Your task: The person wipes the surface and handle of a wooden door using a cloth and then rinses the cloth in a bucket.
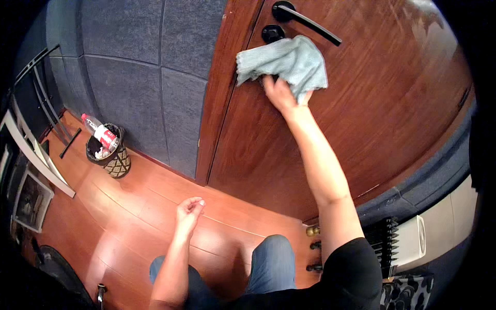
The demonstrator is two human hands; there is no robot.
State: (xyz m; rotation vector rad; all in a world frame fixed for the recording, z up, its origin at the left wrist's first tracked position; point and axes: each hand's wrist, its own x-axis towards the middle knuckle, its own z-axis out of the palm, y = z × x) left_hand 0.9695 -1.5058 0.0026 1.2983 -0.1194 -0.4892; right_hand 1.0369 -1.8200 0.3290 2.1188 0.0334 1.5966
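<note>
My right hand (283, 95) reaches up to a reddish-brown wooden door (356, 119) and grips a pale blue-green cloth (289, 62). The cloth is bunched over the fingers and spread against the door, just below the black round lock plate (272, 34). Above it sits a lever door handle (310, 23) with a black base, which my hand does not touch. Low over the floor, my left hand (189, 213) hangs with its fingers curled together and the thumb against them. Nothing shows in it.
A wastebasket (118, 164) with a black liner stands by the grey padded wall (124, 77), a plastic bottle (103, 135) sticking out of it. Left of it is a black metal stand (44, 98). At the lower right is a white box-like thing (411, 240) beside a black finned object (386, 243).
</note>
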